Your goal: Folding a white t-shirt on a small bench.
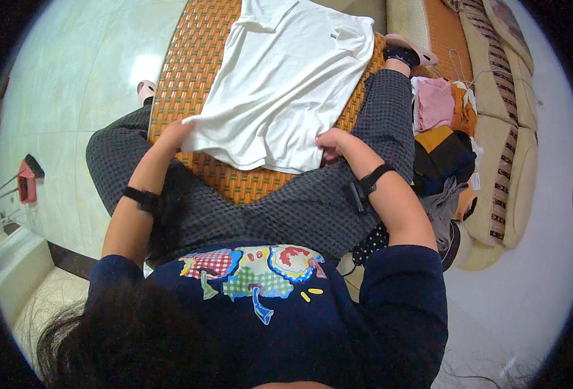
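Observation:
A white short-sleeved T-shirt (286, 87) lies spread with some creases over a woven rattan-like surface (189, 63) between my legs. Its hem faces me, and a small dark mark shows near its far right end. My left hand (175, 136) grips the hem's left corner, the fingers partly hidden by the cloth. At the right corner of the hem, my right hand (334, 145) pinches the fabric between thumb and fingers. The near edge of the shirt hangs slightly wavy between both hands.
To the right, several folded clothes, a pink one (434, 104) among them, are heaped beside a cushioned beige sofa (495, 146). A wire hanger (459, 68) lies near the heap. A red dustpan (27, 187) and a brush stand on the tiled floor (72, 160) at left.

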{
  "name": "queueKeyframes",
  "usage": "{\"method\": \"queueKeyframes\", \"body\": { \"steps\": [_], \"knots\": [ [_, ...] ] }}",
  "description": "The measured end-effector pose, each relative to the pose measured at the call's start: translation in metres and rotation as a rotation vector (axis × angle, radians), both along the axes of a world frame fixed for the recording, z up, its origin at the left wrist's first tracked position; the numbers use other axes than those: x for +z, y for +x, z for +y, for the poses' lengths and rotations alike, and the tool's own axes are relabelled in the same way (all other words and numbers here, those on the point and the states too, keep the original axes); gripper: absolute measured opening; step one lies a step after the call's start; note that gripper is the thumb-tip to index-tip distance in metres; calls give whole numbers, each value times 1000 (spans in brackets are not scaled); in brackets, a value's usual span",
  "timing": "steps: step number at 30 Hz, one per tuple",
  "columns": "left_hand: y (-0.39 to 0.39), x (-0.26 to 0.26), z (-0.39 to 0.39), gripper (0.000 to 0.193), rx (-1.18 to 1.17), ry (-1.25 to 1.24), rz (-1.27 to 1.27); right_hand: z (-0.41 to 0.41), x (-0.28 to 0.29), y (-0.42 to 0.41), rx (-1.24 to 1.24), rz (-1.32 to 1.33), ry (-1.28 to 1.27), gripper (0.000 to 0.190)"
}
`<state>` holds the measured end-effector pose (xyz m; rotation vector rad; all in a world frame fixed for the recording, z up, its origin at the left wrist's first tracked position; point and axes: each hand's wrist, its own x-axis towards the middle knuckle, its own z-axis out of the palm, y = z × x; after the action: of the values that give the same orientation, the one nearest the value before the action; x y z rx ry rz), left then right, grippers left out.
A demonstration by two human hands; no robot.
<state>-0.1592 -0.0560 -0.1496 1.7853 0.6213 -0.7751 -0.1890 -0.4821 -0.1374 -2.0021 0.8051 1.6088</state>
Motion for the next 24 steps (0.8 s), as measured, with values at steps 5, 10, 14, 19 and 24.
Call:
{"method": "queueKeyframes", "body": {
  "steps": [5, 10, 14, 19, 24],
  "knots": [
    [-7, 12, 10, 39, -272, -44, -132, -17, 35, -9, -1050, -343, 368, 28],
    [-11, 51, -1, 38, -302, -11, -203, -19, 98, -28, -488, -788, -91, 60],
    [-22, 69, -12, 35, -351, 92, -133, -16, 150, -64, 19, -888, -411, 86],
    [-37, 69, -26, 38, -359, 60, -30, 8, 168, -84, 380, -639, -584, 70],
    [-39, 72, -25, 38, -519, 152, -175, 0, 173, -91, 315, -769, -735, 25]
  ]
}}
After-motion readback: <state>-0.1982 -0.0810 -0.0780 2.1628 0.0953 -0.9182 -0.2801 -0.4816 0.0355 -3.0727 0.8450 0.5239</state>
